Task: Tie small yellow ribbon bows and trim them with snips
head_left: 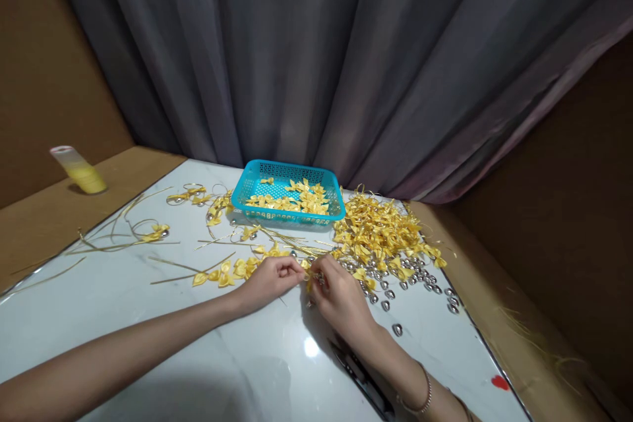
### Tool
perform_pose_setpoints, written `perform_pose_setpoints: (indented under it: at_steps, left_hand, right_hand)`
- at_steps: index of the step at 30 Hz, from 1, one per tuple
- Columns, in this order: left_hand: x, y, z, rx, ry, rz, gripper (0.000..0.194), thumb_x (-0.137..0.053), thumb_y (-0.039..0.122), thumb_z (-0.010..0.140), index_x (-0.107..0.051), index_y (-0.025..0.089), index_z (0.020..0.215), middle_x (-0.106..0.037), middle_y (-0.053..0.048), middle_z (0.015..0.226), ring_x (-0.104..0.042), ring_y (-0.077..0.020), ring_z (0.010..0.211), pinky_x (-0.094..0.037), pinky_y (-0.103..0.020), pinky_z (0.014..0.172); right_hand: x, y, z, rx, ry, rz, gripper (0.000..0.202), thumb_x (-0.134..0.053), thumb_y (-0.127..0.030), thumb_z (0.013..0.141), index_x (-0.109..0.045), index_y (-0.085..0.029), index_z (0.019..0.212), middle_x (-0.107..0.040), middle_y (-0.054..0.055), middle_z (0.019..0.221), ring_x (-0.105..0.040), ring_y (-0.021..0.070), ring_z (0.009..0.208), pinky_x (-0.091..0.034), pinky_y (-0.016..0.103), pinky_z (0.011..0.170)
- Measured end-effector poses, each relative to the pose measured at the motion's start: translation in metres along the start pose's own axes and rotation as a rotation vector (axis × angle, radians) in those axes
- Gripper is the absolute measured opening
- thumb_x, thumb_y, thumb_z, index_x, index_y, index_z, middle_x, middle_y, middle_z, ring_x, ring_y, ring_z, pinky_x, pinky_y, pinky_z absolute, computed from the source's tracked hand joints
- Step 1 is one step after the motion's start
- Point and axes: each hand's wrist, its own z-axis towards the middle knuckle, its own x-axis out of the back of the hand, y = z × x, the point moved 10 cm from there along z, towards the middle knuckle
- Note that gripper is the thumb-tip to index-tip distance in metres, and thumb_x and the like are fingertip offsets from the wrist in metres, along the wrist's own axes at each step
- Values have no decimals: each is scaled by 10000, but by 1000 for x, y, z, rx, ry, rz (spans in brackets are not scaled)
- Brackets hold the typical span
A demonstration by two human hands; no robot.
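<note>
Head view: both hands [279, 277] [341, 290] in narrow pinches at a small yellow piece [306, 275].

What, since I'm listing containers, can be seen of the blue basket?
The basket is a shallow, bright blue rectangle with rounded corners, seemingly plastic, with a solid rim and perforated walls and base. It stands upright on the table before the curtain, partly filled with yellow bows; more bows heap beside its right end.
</note>
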Motion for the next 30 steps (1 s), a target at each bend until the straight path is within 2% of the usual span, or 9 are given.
perform_pose_setpoints:
  at_steps: [6, 14, 18, 23, 26, 30]
  left_hand:
    - [-1, 1, 0, 16, -7, -17, 214, -582, 353, 738, -591, 143, 700, -471, 48, 526, -413, -92, 499, -301, -194, 456]
    - [0, -9, 1, 70, -16, -59, 275, -578, 398, 747, -604, 125, 726, -357, 85, 447, -279, -59, 403, -202, -193, 404]
    - [-1, -16, 2, 95, -45, -114, 291, -584, 404, 756, -616, 115, 760, -357, 87, 436, -276, -52, 382, -191, -190, 390]
    - [-1, -15, 1, 99, -44, -81, 274, -585, 385, 754, -622, 114, 746, -347, 88, 420, -276, -56, 384, -195, -189, 386]
    - [-2, -10, 0, 81, -37, -42, 268, -584, 380, 749, -629, 117, 729, -395, 73, 442, -319, -67, 415, -245, -189, 407]
    - [-2, -5, 0, 29, -27, 0, 228, -598, 340, 727, -642, 116, 714, -604, -3, 645, -513, -115, 606, -392, -212, 576]
  right_hand:
    - [9, -8, -2, 44, 66, -5, 103, -409, -114, 758, -460, -195, 795, -539, 41, 801, -526, 165, 673, -369, 247, 568]
    - [3, -5, -3, -8, 20, -77, 44, -456, -172, 784, -495, -191, 782, -563, 37, 791, -548, 172, 679, -352, 251, 566]
    - [1, -1, -1, -33, 16, -87, 43, -467, -171, 784, -506, -191, 781, -572, 34, 786, -552, 173, 687, -351, 252, 574]
    - [-2, 2, -1, -62, -14, -97, 38, -478, -178, 796, -513, -185, 782, -576, 34, 790, -557, 173, 688, -339, 253, 573]
    - [-4, 5, -2, -83, -34, -105, 27, -493, -168, 791, -514, -181, 781, -576, 28, 778, -553, 169, 679, -326, 249, 566]
    - [-8, 6, -1, -97, -73, -114, 41, -501, -169, 797, -510, -176, 758, -576, 23, 769, -533, 155, 651, -301, 241, 551]
